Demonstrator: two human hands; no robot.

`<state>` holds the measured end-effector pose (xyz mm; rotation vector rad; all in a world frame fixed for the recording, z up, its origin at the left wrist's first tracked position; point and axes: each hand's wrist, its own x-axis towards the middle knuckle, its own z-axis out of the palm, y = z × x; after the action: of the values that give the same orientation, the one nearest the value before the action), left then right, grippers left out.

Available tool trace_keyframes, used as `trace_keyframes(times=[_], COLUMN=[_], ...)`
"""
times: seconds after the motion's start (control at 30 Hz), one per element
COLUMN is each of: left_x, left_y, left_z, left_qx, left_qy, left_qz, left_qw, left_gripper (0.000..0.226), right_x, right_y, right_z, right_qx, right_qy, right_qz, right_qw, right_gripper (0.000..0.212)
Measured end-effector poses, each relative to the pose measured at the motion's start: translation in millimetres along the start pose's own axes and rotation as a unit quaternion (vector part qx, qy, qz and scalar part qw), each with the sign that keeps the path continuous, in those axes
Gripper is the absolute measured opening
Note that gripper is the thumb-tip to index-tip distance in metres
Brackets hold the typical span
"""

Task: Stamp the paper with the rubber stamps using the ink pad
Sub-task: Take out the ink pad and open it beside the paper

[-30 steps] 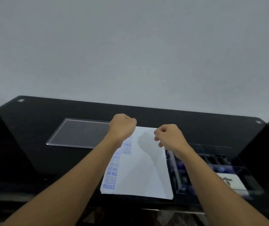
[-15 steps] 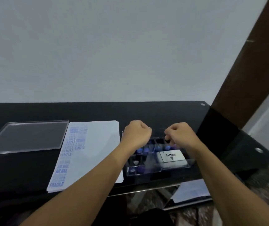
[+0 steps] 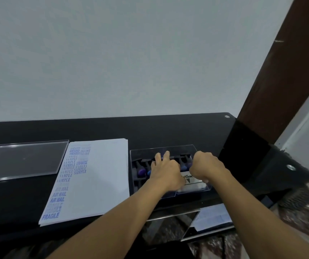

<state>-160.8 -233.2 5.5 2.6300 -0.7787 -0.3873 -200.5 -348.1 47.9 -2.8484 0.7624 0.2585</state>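
Note:
A white sheet of paper (image 3: 103, 176) lies on the black table, with blue prints such as SAMPLE, AIR MAIL and FRAGILE down its left side. To its right stands a clear plastic box (image 3: 168, 147) holding several rubber stamps (image 3: 141, 171) with purple and blue knobs, and a white Artline ink pad (image 3: 192, 179). My left hand (image 3: 166, 170) reaches into the box, its fingers stretched over the back row of stamps. My right hand (image 3: 206, 167) is over the box's right end above the ink pad. Its fingers curl downward and its fingertips are hidden.
The box's clear lid (image 3: 24, 159) lies flat to the left of the paper. The black glass table (image 3: 168, 130) ends at the right by a brown door frame (image 3: 290, 71). A lower shelf with paper (image 3: 212, 217) shows below the table's front edge.
My view swung right from the paper to the stamp box. Both hands left the paper's top edge and moved into the box. My left hand's fingers straightened out of a fist.

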Motion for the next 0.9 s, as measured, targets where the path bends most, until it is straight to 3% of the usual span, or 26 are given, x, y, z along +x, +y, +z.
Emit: trace_keyframes(times=[0.3, 0.5, 0.63, 0.7, 0.8, 0.9], left_x=[6.1, 6.2, 8.3, 9.9, 13.3, 14.0], left_y=[-0.7, -1.1, -2.2, -3.3, -3.9, -2.1], left_z=[-1.1, -1.9, 1.9, 4.1, 8.1, 9.1], left_qx=[0.039, 0.070, 0.066, 0.057, 0.059, 0.070], left_qy=[-0.006, 0.027, 0.040, 0.042, 0.052, 0.060], left_qz=[-0.005, 0.018, 0.028, 0.031, 0.044, 0.054], left_qw=[0.999, 0.997, 0.997, 0.997, 0.996, 0.994], left_gripper=[0.024, 0.027, 0.024, 0.024, 0.029, 0.029], right_x=[10.9, 12.7, 15.5, 16.3, 14.9, 10.7], right_y=[-2.7, -4.7, -5.3, -4.3, -1.2, 2.8], right_z=[2.8, 0.1, -1.3, 0.5, 2.9, 4.2], right_qx=[-0.020, -0.043, -0.001, 0.027, 0.042, 0.055], right_qy=[-0.033, -0.072, -0.108, -0.102, -0.061, -0.024], right_qz=[0.016, 0.011, 0.016, 0.022, 0.034, 0.039], right_qw=[0.999, 0.996, 0.994, 0.994, 0.997, 0.997], right_gripper=[0.002, 0.006, 0.009, 0.017, 0.008, 0.020])
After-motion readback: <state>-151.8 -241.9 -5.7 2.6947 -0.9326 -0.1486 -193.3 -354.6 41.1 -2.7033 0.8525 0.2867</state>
